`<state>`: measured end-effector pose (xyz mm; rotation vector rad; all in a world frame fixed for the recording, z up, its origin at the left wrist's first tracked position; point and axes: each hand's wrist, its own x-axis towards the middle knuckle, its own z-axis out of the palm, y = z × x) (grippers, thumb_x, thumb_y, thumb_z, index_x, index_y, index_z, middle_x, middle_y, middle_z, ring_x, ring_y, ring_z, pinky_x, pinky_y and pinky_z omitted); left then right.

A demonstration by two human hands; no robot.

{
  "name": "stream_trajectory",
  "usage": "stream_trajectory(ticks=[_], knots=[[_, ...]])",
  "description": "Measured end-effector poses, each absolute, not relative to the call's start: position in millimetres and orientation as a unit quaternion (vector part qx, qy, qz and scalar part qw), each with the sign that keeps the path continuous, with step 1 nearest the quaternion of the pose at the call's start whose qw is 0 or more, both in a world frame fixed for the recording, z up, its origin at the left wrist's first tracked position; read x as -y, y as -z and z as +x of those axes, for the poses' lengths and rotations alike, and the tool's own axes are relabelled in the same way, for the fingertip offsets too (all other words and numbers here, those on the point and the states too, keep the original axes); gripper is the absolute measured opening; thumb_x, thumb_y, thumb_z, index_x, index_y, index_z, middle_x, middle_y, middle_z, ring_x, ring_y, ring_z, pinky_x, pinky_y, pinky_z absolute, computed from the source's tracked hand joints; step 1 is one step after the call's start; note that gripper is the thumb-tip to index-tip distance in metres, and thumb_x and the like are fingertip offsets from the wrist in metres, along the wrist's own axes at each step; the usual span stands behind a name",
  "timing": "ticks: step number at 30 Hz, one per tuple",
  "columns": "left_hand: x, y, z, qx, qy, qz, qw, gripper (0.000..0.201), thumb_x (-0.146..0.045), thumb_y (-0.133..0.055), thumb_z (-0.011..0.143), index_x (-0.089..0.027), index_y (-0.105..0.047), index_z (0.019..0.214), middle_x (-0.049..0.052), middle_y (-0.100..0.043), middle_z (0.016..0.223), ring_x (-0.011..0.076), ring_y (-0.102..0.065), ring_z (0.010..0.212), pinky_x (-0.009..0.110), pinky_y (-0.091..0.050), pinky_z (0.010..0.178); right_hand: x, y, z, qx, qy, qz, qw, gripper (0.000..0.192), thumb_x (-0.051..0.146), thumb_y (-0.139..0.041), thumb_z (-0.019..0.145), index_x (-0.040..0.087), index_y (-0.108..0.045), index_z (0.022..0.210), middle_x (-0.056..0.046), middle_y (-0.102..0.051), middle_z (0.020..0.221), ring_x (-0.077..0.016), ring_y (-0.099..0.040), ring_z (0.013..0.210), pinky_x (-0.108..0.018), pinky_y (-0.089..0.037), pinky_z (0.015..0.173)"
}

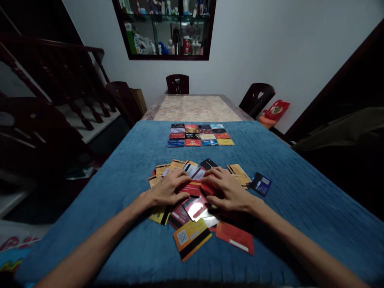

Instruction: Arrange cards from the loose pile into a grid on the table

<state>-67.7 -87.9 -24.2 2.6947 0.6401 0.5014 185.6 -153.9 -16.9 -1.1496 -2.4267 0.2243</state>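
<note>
A loose heap of plastic cards lies in front of me on the blue cloth. My left hand [168, 187] rests palm down on its left side, thumb apart from the fingers. On the right side my right hand [229, 191] lies over the cards with its fingers bent and apart. Between both hands is a red card [192, 189], touched by the left fingers. Nearer to me are a yellow card [192, 234] with a black stripe and an orange-red card [235, 236]. A dark blue card [261, 184] sits at the heap's right edge. My palms hide several cards.
Farther up the blue cloth [129, 168], several cards [193, 143] are laid in neat, overlapping rows. Behind the cloth shows the patterned tabletop [195, 107]. Dark chairs [177, 84] stand around the table, and a red bag [276, 110] is at the right.
</note>
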Motion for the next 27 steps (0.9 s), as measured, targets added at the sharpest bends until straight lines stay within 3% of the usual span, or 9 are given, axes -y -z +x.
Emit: stream_trajectory(ticks=[4,9,13,18,24,27], knots=[[89.1,25.5,-65.8,-0.225,-0.196,0.94,0.163,0.03,-0.032,-0.061,0.088,-0.018,-0.064,0.114,0.009,-0.061,0.109,0.023,-0.056,0.102,0.04,-0.045,0.094,145.3,20.4,166.4,0.883,-0.096,-0.4,0.226,0.053,0.031,-0.065,0.079,0.019,-0.055,0.13,-0.013,-0.058,0.126,-0.0281,-0.049,0.11,-0.048,-0.043,0.094],[87.7,26.1,-63.3,-0.229,-0.21,0.939,0.151,0.024,-0.031,-0.051,0.094,-0.017,-0.066,0.108,0.009,-0.062,0.102,0.0212,-0.056,0.096,0.037,-0.046,0.089,132.4,35.4,157.8,0.872,-0.105,-0.383,0.286,0.02,0.023,-0.055,0.089,0.021,-0.066,0.106,-0.008,-0.067,0.104,-0.0224,-0.057,0.095,-0.038,-0.046,0.083],[85.0,25.2,-61.4,-0.208,-0.232,0.942,0.124,0.031,-0.026,-0.037,0.1,-0.016,-0.066,0.103,0.009,-0.062,0.098,0.0197,-0.055,0.091,0.035,-0.046,0.085,128.9,41.6,156.8,0.841,-0.074,-0.41,0.344,0.02,0.025,-0.048,0.096,0.022,-0.068,0.1,-0.008,-0.069,0.095,-0.0208,-0.06,0.087,-0.036,-0.046,0.078],[82.2,24.6,-61.6,-0.226,-0.298,0.92,0.113,0.026,-0.022,-0.043,0.098,-0.015,-0.067,0.092,0.009,-0.064,0.093,0.0193,-0.055,0.089,0.035,-0.046,0.083,129.1,41.7,158.7,0.811,-0.062,-0.421,0.402,0.021,0.024,-0.047,0.095,0.023,-0.068,0.1,-0.007,-0.068,0.087,-0.0206,-0.06,0.082,-0.034,-0.046,0.074],[82.7,23.4,-58.7,-0.275,-0.369,0.863,0.209,0.015,-0.016,-0.054,0.091,-0.016,-0.069,0.092,0.006,-0.068,0.089,0.019,-0.061,0.089,0.034,-0.049,0.083,124.6,48.1,161.5,0.801,-0.066,-0.429,0.411,0.02,0.023,-0.053,0.09,0.021,-0.064,0.106,-0.007,-0.069,0.09,-0.0214,-0.061,0.083,-0.035,-0.046,0.074],[84.8,22.3,-57.6,-0.289,-0.376,0.844,0.251,0.015,-0.014,-0.055,0.088,-0.016,-0.069,0.095,0.006,-0.07,0.093,0.0189,-0.063,0.091,0.034,-0.049,0.086,123.7,50.7,160.1,0.8,-0.082,-0.433,0.408,0.017,0.024,-0.053,0.09,0.021,-0.066,0.101,-0.006,-0.069,0.087,-0.0208,-0.06,0.08,-0.035,-0.046,0.074]])
